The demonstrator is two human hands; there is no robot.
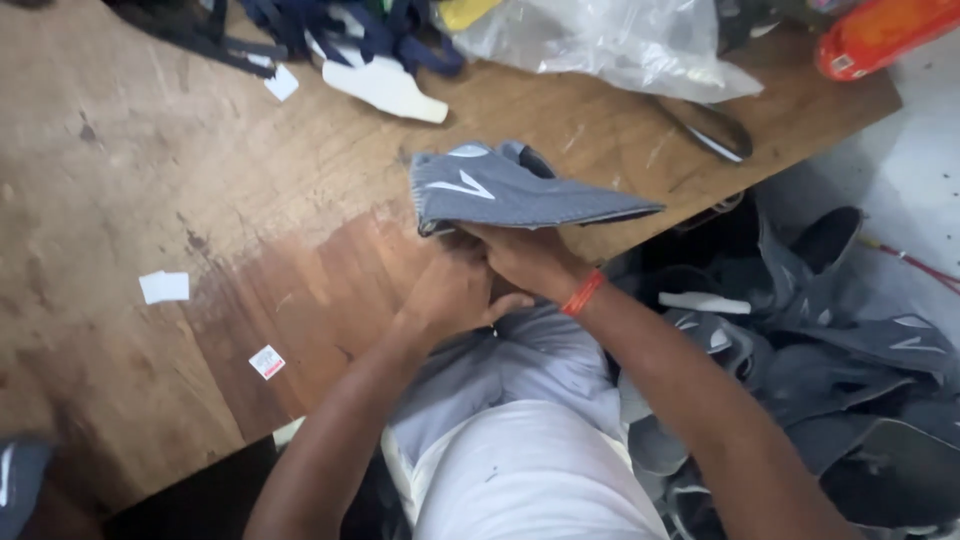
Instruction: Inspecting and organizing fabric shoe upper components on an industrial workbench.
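Held a grey shoe upper point(520, 190) just above the near edge of the wooden tabletop point(150, 150), at the centre of the view. Gripped from below by the right hand point(525, 255), fingers closed on its underside at about 6 o'clock of the piece; wore an orange band point(583, 292) at the wrist. Pressed close against the right, at 8 o'clock of the upper, the left hand point(450, 295), curled and touching the same lower edge, though could not tell how firmly it held. Looked light and soft, a stitched fabric piece with pale stripe marks, drooping flat toward its pointed end at 3 o'clock; likely floppy, not fragile, not slippery, and best taken along the thicker folded edge at 9 o'clock, where the layers bunch. Lay at 11 o'clock a white shaped insole piece point(385, 88) beside a tangle of dark blue straps point(350, 25). Sat at 1 o'clock a crumpled clear plastic bag point(620, 40), with an orange object point(880, 35) in the far corner beyond it. Rested scattered on the tabletop at 8 and 9 o'clock small white paper tags point(164, 287). Heaped at 4 o'clock, off the tabletop and beside the lap, a pile of more grey uppers point(840, 340), crowding the right arm. Stood nothing between the hands and the bare wood ahead.
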